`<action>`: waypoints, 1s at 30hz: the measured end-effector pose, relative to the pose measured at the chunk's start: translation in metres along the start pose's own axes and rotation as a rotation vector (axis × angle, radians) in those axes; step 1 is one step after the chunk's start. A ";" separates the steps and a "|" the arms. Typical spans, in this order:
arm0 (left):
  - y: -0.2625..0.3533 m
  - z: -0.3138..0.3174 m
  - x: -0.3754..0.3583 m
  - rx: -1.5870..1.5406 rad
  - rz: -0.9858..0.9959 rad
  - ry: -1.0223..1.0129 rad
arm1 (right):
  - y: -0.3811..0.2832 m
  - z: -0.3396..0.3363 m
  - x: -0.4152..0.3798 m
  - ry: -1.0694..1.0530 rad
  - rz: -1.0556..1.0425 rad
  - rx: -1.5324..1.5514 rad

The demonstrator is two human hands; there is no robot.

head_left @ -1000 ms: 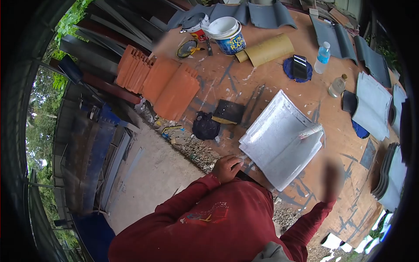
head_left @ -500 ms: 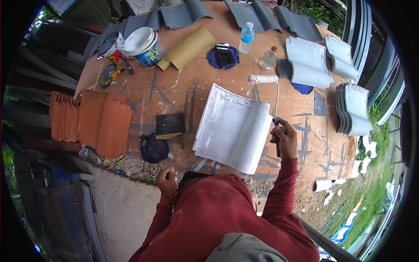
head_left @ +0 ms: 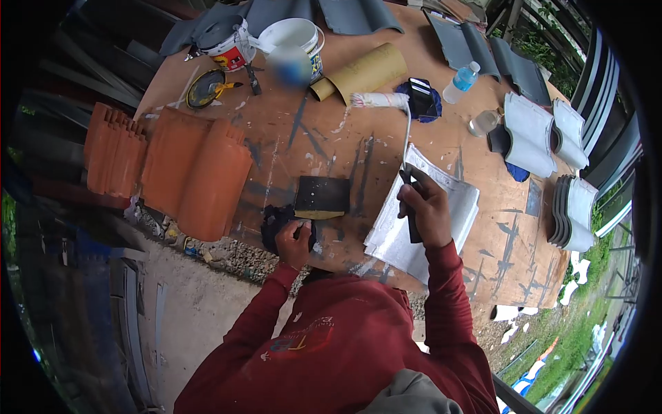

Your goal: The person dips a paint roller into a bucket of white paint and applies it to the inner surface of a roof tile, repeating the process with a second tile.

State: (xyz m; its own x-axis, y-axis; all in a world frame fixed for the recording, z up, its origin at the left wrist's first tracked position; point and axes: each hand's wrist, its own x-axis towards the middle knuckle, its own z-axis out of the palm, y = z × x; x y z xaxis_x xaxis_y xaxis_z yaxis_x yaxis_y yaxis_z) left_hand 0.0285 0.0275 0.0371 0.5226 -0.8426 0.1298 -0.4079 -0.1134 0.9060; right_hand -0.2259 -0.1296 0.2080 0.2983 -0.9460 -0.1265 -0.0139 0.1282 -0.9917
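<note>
Wht tile [head_left: 389,238] on tbl [head_left: 338,148], roller [head_left: 380,101] raised

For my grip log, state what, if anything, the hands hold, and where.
The right hand holds the roller by its handle; whether the left hand grips the black cloth cannot be told.

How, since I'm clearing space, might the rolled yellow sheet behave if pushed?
The rolled yellow sheet looks thin, so probably light and somewhat bendy. Its curled shape, lying on its side, suggests it may roll or slide.

Buckets [head_left: 233,56] — two, bottles [head_left: 460,83] — two, one roller [head_left: 379,101]
</note>
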 end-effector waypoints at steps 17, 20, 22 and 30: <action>-0.059 -0.044 0.031 -0.273 -0.365 -0.173 | 0.100 0.219 0.219 0.116 -0.249 -0.581; -0.054 -0.035 0.050 -0.259 -0.366 -0.198 | 0.107 0.180 0.156 0.190 -0.375 -0.610; -0.041 -0.026 0.055 -0.195 -0.298 -0.275 | 0.078 0.120 0.100 0.078 -0.311 -0.410; -0.028 0.018 0.021 -0.586 -0.678 -0.921 | 0.105 -0.193 -0.046 0.771 0.033 -0.265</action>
State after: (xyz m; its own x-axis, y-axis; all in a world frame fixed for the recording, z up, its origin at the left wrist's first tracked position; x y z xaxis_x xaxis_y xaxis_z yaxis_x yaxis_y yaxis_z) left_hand 0.0375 0.0033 0.0071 -0.3080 -0.7854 -0.5370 0.2457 -0.6109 0.7526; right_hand -0.4253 -0.1299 0.1052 -0.4457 -0.8942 -0.0420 -0.2649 0.1766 -0.9480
